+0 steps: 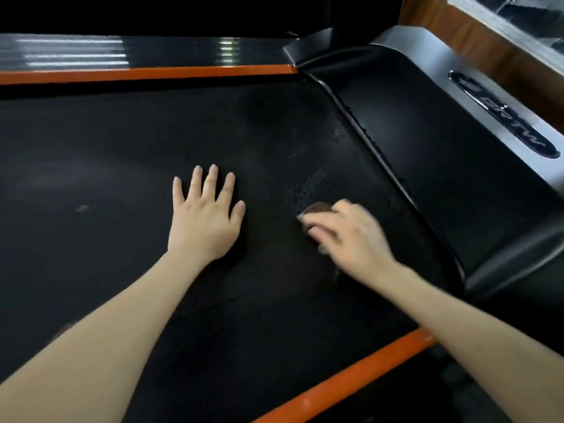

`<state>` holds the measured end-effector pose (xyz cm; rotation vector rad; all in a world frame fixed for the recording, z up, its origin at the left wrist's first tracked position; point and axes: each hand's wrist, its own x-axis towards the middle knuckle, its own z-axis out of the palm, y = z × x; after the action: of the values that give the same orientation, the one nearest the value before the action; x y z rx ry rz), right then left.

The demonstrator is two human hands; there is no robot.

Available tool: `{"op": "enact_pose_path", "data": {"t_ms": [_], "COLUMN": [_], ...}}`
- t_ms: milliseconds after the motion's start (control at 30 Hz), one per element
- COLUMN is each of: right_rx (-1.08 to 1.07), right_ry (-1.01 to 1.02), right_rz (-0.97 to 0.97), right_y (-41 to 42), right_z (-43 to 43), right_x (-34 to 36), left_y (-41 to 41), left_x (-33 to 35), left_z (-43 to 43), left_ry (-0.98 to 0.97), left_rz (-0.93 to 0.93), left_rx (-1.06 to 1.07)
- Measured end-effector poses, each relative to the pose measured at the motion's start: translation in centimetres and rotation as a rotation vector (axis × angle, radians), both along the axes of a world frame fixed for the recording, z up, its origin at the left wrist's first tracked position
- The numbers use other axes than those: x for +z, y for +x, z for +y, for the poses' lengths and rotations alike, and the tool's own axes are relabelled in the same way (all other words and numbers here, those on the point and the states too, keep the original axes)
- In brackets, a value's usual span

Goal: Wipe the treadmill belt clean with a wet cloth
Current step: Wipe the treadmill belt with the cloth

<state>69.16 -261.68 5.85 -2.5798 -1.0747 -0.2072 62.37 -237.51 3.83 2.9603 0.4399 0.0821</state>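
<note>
Right hand (345, 236) grips brown cloth (317, 209) on treadmill belt (122, 154), centre-right; blurred, probably mid-wipe. Left hand (204, 215) flat, fingers spread. Damp patch small; most belt left.

My left hand (207, 215) rests flat on the belt (122, 163), and just to its right my right hand (348, 236) holds the cloth (317, 209) down on the same belt. The motor cover (442, 166) lies to the right of my right hand, across the belt's end. The far side rail (152, 73) runs well beyond my fingertips, and the near side rail (335, 383) passes beneath my right forearm.
</note>
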Motion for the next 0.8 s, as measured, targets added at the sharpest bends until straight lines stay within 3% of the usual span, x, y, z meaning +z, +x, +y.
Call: {"op": "enact_pose_path", "data": {"t_ms": [67, 133, 333, 400, 500, 567, 700, 800], "right_rx": [-0.276, -0.378, 0.097, 0.075, -0.24, -0.304, -0.009, 0.137], "right_ry": [0.019, 0.01, -0.053, -0.103, -0.03, -0.011, -0.006, -0.073], "right_rz": [-0.015, 0.026, 0.144, 0.083, 0.058, 0.06, 0.182, 0.236], "right_y": [2.5, 2.5, -6.2, -3.8, 0.5, -0.6, -8.5, -8.9], "right_z": [-3.5, -4.0, -2.2, -4.3, -7.5, -6.8, -3.1, -3.6], "right_x": [0.1, 0.1, 1.5, 1.9, 1.9, 1.6, 1.8, 2.4], "left_y": [0.0, 0.2, 0.0, 0.0, 0.1, 0.2, 0.2, 0.1], "left_x": [0.0, 0.0, 0.0, 0.1, 0.0, -0.1, -0.2, -0.2], "left_z": [-0.1, -0.2, 0.1, 0.1, 0.1, -0.1, 0.0, 0.2], "left_ry": [0.006, 0.016, 0.002, -0.001, 0.005, 0.01, 0.01, 0.003], "left_rz": [0.009, 0.017, 0.004, 0.002, -0.002, -0.001, -0.013, -0.018], "left_rx": [0.001, 0.005, -0.007, -0.017, -0.002, 0.001, -0.001, -0.013]}}
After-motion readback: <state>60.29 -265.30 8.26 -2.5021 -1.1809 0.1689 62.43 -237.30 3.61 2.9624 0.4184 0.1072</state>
